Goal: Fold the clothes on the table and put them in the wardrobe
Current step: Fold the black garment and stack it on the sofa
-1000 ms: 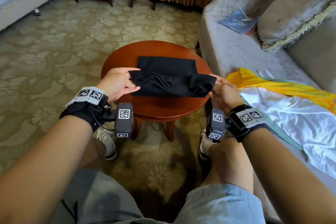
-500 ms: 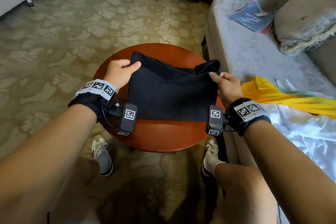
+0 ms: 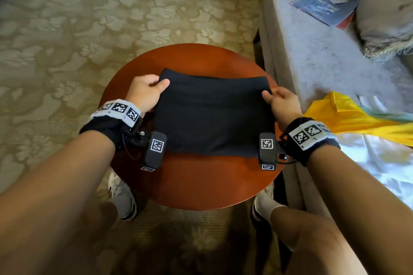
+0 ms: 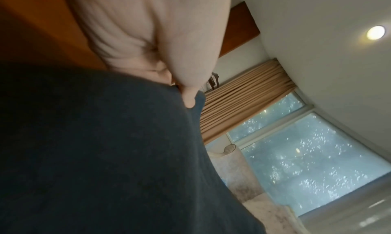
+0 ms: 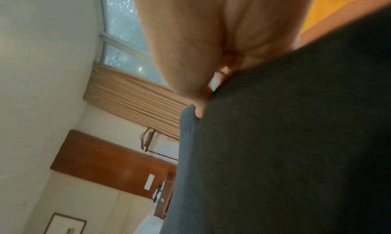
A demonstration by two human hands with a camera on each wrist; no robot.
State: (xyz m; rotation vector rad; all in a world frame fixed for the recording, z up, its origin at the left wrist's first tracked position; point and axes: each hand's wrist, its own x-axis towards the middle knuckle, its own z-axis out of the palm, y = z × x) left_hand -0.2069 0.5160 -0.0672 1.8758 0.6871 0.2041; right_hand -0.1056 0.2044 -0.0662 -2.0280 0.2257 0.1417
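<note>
One black garment (image 3: 212, 116) lies folded on round table (image 3: 201, 185), L hand (image 3: 145, 94) & R hand (image 3: 282, 105) each pinching a far corner; table rim bare all round it.

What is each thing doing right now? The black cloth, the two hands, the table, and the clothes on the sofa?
Black cloth: folded into a flat rectangle, lying on the table.
Left hand: pinches the cloth's far left corner.
Right hand: pinches the cloth's far right corner.
Round table: upright, bears the cloth.
Yellow garment: unfolded, spread on the sofa.
White garment: unfolded, rumpled on the sofa.
</note>
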